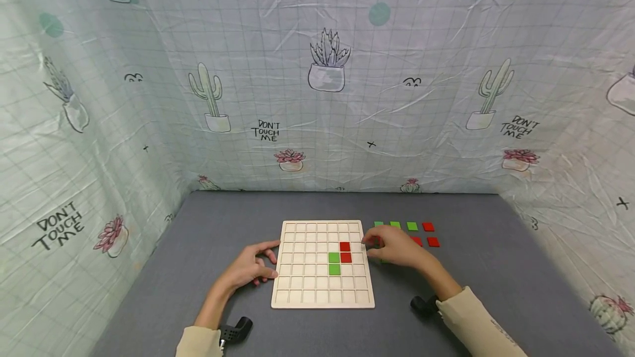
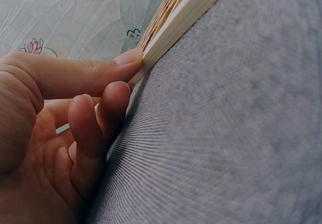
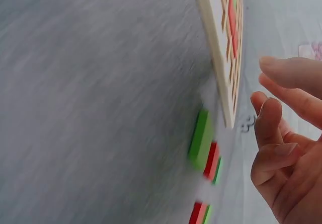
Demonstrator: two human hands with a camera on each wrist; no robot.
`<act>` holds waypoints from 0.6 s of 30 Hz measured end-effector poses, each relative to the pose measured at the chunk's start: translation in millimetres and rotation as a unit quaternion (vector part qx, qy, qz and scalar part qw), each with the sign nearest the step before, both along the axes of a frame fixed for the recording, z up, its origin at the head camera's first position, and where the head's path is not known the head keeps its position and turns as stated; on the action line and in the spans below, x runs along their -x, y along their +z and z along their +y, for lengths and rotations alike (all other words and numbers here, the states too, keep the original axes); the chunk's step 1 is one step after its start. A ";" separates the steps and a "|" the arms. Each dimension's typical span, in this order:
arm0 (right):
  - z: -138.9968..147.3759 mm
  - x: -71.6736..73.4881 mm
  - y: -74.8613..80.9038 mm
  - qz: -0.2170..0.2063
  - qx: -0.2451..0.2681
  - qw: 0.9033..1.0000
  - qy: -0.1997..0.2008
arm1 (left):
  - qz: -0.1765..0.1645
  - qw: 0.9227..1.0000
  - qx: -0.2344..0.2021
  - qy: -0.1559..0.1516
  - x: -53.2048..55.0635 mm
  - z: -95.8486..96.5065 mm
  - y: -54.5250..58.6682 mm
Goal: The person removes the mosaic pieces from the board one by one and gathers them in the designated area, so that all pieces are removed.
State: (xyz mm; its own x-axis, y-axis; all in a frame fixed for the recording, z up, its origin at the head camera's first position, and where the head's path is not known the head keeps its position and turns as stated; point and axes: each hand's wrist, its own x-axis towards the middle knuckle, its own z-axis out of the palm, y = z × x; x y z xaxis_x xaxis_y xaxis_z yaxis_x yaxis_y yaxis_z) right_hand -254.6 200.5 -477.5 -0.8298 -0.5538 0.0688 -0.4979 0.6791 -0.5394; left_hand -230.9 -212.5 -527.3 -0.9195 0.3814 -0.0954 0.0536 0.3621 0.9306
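A pale wooden grid board (image 1: 302, 285) lies flat on the grey table. Two red tiles (image 1: 345, 252) and two green tiles (image 1: 334, 264) sit in adjoining squares right of its middle. My left hand (image 1: 244, 268) touches the board's left edge with thumb and index finger spread apart; the left wrist view shows the thumb (image 2: 95, 73) pressing against the wooden rim. Over the board's right edge hovers my right hand (image 1: 397, 245), thumb and index finger apart. No tile shows between its fingers in the right wrist view. This hand partly hides the loose tiles behind it.
Loose red tiles (image 1: 434, 242) and green tiles (image 1: 412, 226) lie in rows to the right of the board. The grey table (image 1: 228, 211) meets a cactus-print cloth (image 1: 372, 169) at the back and sides. Each wrist wears a black camera (image 1: 237, 330).
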 end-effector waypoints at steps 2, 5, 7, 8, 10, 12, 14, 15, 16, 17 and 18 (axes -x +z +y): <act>-7.5 1.7 1.3 -0.004 0.003 1.000 0.008 | 0.001 1.000 0.000 -0.001 -0.1 -0.1 0.1; -17.3 3.9 4.2 -0.007 0.008 1.000 0.018 | 0.003 1.000 0.002 -0.001 0.4 0.3 0.4; -23.6 5.0 5.8 -0.009 0.009 1.000 0.023 | 0.003 1.000 0.004 0.001 1.1 0.5 0.3; -26.4 5.6 6.3 -0.010 0.010 1.000 0.026 | 0.003 1.000 0.004 0.002 1.4 0.6 0.3; -32.0 6.8 6.7 -0.012 0.012 0.999 0.034 | 0.004 1.000 0.007 0.003 2.0 0.6 0.3; -37.4 8.3 6.1 -0.010 0.012 0.999 0.042 | 0.005 1.000 0.008 0.004 2.3 0.5 0.1; -42.4 9.7 4.9 -0.008 0.014 0.999 0.052 | 0.005 1.000 0.008 0.004 2.3 0.4 0.0; -45.0 10.2 3.9 -0.007 0.015 0.998 0.055 | 0.005 1.000 0.009 0.004 2.2 0.3 -0.1; -47.5 10.6 3.2 -0.008 0.016 0.998 0.058 | 0.005 1.000 0.008 0.003 2.0 0.2 -0.2; -49.8 10.9 2.1 -0.006 0.016 0.998 0.062 | 0.004 1.000 0.008 0.003 1.8 0.0 -0.3; -52.2 10.8 1.4 -0.006 0.018 0.998 0.065 | 0.005 1.000 0.007 0.003 1.7 -0.2 -0.6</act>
